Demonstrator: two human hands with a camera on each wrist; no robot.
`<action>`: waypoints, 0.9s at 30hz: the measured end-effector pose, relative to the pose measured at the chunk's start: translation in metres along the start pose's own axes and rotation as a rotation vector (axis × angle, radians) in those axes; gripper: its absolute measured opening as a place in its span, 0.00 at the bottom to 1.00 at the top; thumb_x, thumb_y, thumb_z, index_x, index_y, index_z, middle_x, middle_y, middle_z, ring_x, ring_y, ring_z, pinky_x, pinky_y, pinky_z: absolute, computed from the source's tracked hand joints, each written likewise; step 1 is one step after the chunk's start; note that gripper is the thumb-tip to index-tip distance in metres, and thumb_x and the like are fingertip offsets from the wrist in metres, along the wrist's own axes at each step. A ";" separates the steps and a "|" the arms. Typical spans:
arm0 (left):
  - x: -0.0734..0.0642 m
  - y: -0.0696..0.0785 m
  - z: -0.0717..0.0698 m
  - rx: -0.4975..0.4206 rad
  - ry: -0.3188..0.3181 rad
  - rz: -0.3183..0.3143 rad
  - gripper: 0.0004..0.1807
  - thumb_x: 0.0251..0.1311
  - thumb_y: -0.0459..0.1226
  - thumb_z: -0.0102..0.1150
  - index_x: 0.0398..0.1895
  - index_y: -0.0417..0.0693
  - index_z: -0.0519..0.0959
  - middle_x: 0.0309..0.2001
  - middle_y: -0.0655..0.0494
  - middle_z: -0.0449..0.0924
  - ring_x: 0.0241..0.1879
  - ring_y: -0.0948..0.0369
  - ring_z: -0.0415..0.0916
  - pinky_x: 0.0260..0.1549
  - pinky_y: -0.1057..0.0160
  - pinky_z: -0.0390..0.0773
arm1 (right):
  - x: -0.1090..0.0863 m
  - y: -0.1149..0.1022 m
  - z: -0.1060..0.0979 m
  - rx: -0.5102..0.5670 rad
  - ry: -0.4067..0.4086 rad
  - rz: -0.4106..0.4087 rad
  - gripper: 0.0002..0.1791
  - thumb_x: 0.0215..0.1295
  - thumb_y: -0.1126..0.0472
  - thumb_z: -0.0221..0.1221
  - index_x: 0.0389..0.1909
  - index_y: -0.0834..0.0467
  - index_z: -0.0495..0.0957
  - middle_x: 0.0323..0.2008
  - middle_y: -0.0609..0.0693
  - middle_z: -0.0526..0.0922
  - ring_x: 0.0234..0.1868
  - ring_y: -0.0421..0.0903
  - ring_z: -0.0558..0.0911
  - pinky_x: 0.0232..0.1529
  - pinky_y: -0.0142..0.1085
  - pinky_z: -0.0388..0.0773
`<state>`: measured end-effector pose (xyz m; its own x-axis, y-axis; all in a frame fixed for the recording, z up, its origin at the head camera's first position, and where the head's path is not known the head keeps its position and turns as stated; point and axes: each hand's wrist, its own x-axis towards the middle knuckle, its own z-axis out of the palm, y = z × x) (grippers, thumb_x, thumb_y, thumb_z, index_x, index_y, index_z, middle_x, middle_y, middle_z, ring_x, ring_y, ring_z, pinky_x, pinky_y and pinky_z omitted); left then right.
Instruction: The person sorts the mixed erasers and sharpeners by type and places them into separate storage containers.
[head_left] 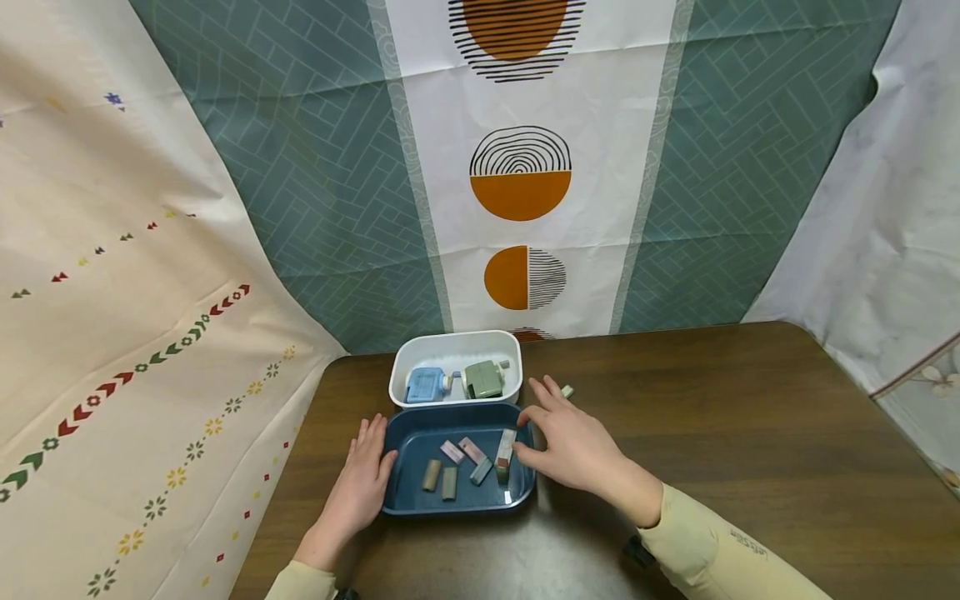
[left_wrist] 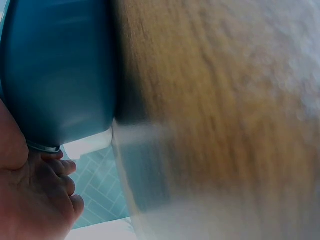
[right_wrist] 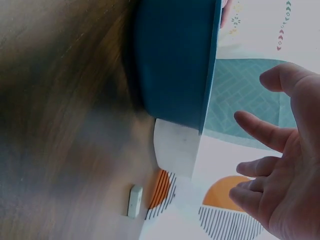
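My left hand [head_left: 362, 477] rests along the left rim of a dark blue tray [head_left: 420, 504], fingers extended. My right hand [head_left: 573, 442] hovers at the tray's right rim with its thumb and fingers spread apart. Nothing sits between those fingers in the right wrist view. Nearest to them is a long whitish block with a darker end [head_left: 506, 448], inside the tray by its right wall. Also in the tray are small eraser-like blocks: two pinkish ones, a bluish one [head_left: 482, 472], a brown one [head_left: 431, 475] and a grey-green one [head_left: 449, 483].
Behind the tray, a white bin [head_left: 456, 340] holds a blue boxy item [head_left: 425, 385] and a green one [head_left: 483, 379], each with a small protruding part. A pale green block [right_wrist: 134, 201] lies on the wooden table [head_left: 712, 433] beyond my right hand. Patterned cloths hang around the table.
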<state>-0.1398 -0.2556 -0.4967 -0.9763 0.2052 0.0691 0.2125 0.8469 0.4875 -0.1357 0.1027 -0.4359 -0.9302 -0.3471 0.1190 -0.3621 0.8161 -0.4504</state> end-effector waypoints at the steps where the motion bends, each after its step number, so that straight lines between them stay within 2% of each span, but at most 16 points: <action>1: 0.000 0.000 0.000 -0.001 0.002 0.000 0.34 0.83 0.37 0.51 0.83 0.30 0.55 0.84 0.32 0.50 0.83 0.35 0.41 0.78 0.32 0.46 | 0.000 0.001 0.000 0.002 0.001 0.004 0.18 0.68 0.42 0.67 0.50 0.49 0.88 0.82 0.59 0.62 0.84 0.58 0.56 0.50 0.55 0.87; 9: 0.000 -0.001 0.002 -0.001 0.004 -0.003 0.35 0.83 0.37 0.51 0.83 0.30 0.54 0.84 0.33 0.50 0.84 0.36 0.41 0.78 0.32 0.45 | 0.000 0.007 -0.003 -0.008 0.021 0.015 0.17 0.68 0.44 0.67 0.50 0.50 0.88 0.82 0.61 0.62 0.84 0.59 0.56 0.47 0.55 0.88; 14: 0.001 -0.003 0.003 0.006 0.005 0.001 0.35 0.83 0.37 0.52 0.83 0.30 0.55 0.84 0.33 0.50 0.83 0.35 0.41 0.78 0.32 0.46 | 0.002 0.015 -0.004 -0.027 0.038 0.045 0.17 0.69 0.44 0.68 0.50 0.49 0.87 0.81 0.61 0.63 0.84 0.60 0.57 0.39 0.53 0.88; 18: 0.001 -0.003 0.003 0.004 -0.010 -0.015 0.35 0.83 0.38 0.51 0.84 0.31 0.53 0.84 0.34 0.49 0.84 0.37 0.40 0.78 0.33 0.45 | 0.003 0.023 -0.006 -0.027 0.052 0.068 0.17 0.69 0.44 0.68 0.50 0.49 0.87 0.81 0.62 0.64 0.83 0.61 0.57 0.34 0.50 0.87; 22: 0.002 -0.004 0.003 0.005 -0.028 -0.029 0.36 0.84 0.39 0.50 0.84 0.31 0.51 0.85 0.35 0.47 0.84 0.38 0.38 0.79 0.34 0.43 | 0.004 0.031 -0.008 -0.028 0.067 0.085 0.17 0.68 0.45 0.68 0.51 0.50 0.86 0.80 0.64 0.64 0.83 0.62 0.57 0.35 0.50 0.86; 27: 0.003 -0.003 0.002 0.004 -0.027 -0.027 0.36 0.84 0.39 0.50 0.84 0.31 0.51 0.85 0.35 0.47 0.84 0.38 0.38 0.79 0.34 0.43 | 0.005 0.041 -0.011 -0.027 0.079 0.108 0.18 0.68 0.45 0.69 0.51 0.51 0.86 0.80 0.65 0.63 0.83 0.63 0.57 0.28 0.44 0.81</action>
<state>-0.1430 -0.2568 -0.5003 -0.9803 0.1950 0.0327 0.1861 0.8544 0.4852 -0.1558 0.1394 -0.4444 -0.9653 -0.2198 0.1408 -0.2599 0.8592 -0.4407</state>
